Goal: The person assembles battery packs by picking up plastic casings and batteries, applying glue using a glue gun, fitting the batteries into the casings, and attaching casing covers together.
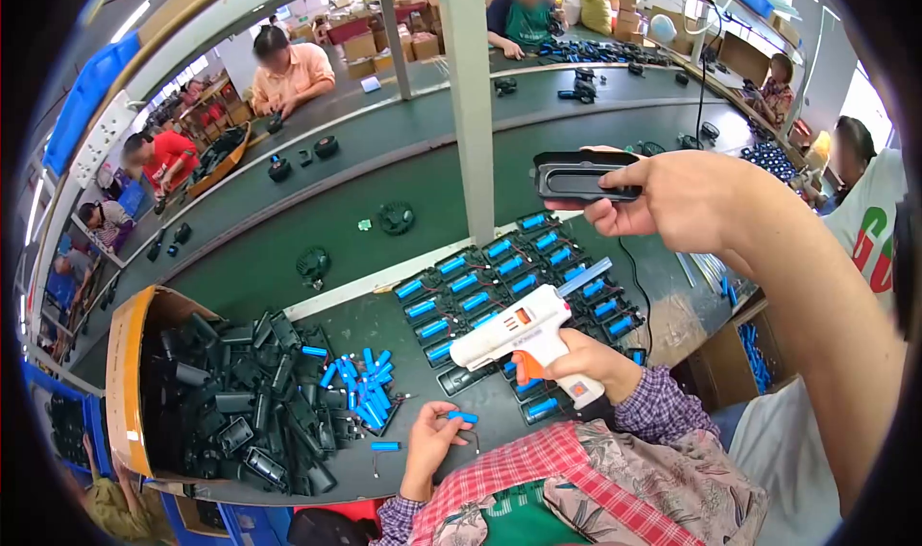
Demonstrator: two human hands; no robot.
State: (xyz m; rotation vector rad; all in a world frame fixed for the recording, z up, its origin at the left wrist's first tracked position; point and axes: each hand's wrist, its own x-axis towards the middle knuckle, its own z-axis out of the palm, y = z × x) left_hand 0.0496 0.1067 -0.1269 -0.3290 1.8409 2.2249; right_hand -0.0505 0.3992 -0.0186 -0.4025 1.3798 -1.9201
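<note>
My right hand (591, 362) is wrapped round the grip of a white glue gun (514, 329). It has an orange trigger, and a clear glue stick (584, 277) sticks out of its rear. My left hand (432, 440) pinches a blue battery cell (462, 417) with a thin wire, low over the bench. Another blue cell (385, 446) lies just left of that hand. Behind the glue gun, black plastic housings (465, 380) stand in rows, most with a blue cell inside. A co-worker's hand (663, 195) reaches in from the right, holding a black plastic case (586, 177).
A cardboard box (130, 383) at left spills black housings (259, 392) beside a heap of blue cells (365, 388). A white post (469, 104) rises beyond the bench. Small fans (395, 218) lie on the green conveyor (355, 186). Several people work across it.
</note>
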